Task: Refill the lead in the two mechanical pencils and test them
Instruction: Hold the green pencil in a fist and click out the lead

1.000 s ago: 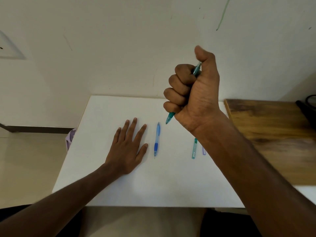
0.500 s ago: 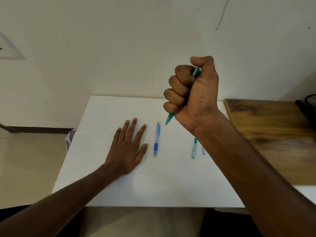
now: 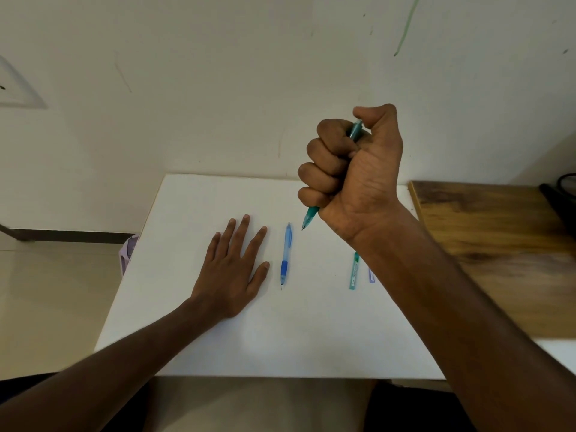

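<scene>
Teal plastic shows at both ends of our right hand [image 3: 355, 169], which is raised above the desk [image 3: 218, 338] in a tight fist around the teal pencil [image 3: 310, 217]. All four fingers curl round the barrel, and the thumb is bent over the top end, pressing on the push button. The pencil slants down and to the left, its tip in the air above the desk, clear of the surface. Our right forearm runs up from the lower right corner, wrist slightly bent.

Our left hand [image 3: 232, 272] lies flat, palm down on the white desk, fingers straight and a little spread, holding nothing. Its forearm comes in from the lower left.

Just right of the left thumb the blue pencil [image 3: 285, 255] lies on the desk, tip toward us, untouched. Farther right, a slim teal lead case [image 3: 354, 271] lies beside our right forearm, and next to it a small purple case [image 3: 371, 275] is partly hidden by that arm.

A wooden board [image 3: 498, 244] sits at the desk's right side.
</scene>
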`<state>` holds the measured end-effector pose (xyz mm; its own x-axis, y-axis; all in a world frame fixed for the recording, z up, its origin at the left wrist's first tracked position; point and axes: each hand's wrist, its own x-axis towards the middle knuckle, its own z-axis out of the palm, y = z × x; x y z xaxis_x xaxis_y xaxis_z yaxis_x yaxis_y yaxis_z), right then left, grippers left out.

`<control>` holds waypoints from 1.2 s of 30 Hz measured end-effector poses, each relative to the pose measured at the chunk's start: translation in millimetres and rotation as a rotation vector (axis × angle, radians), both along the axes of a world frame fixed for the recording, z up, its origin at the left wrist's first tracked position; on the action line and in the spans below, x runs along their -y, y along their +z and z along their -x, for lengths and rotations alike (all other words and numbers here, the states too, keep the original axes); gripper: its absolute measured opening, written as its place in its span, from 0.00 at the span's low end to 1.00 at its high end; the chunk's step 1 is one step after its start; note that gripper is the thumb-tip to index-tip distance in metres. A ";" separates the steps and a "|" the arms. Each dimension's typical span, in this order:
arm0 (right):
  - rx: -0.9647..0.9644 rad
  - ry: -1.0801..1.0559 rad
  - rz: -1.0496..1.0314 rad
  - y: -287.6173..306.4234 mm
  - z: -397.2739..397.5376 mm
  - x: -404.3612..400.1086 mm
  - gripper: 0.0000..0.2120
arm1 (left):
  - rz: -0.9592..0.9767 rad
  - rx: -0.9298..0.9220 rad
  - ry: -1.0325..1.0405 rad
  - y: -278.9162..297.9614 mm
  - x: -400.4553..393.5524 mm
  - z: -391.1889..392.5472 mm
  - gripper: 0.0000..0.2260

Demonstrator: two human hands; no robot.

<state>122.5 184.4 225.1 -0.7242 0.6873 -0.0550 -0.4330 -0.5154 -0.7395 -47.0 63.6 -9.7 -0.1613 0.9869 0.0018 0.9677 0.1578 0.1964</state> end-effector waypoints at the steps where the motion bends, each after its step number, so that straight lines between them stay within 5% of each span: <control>1: 0.002 -0.001 0.002 0.2 0.3 0.1 0.23 | 0.001 -0.003 0.000 -0.7 -0.2 0.2 0.32; 30: 0.003 -0.059 0.086 -4.4 -1.0 -5.4 0.22 | -0.026 0.006 -0.006 -6.1 -0.8 4.4 0.32; 33: 0.005 -0.079 0.093 -3.7 -1.5 -7.3 0.21 | -0.087 0.269 0.048 10.7 -3.0 3.9 0.27; 36: -0.022 -0.084 0.117 -3.6 -4.1 -10.0 0.23 | -0.344 0.861 0.220 44.2 -4.4 -14.2 0.19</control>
<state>126.6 194.5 221.5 -0.6661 0.7357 -0.1231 -0.4937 -0.5585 -0.6665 -32.7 68.0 34.4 -0.4246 0.9018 0.0808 0.4249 0.1196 0.8973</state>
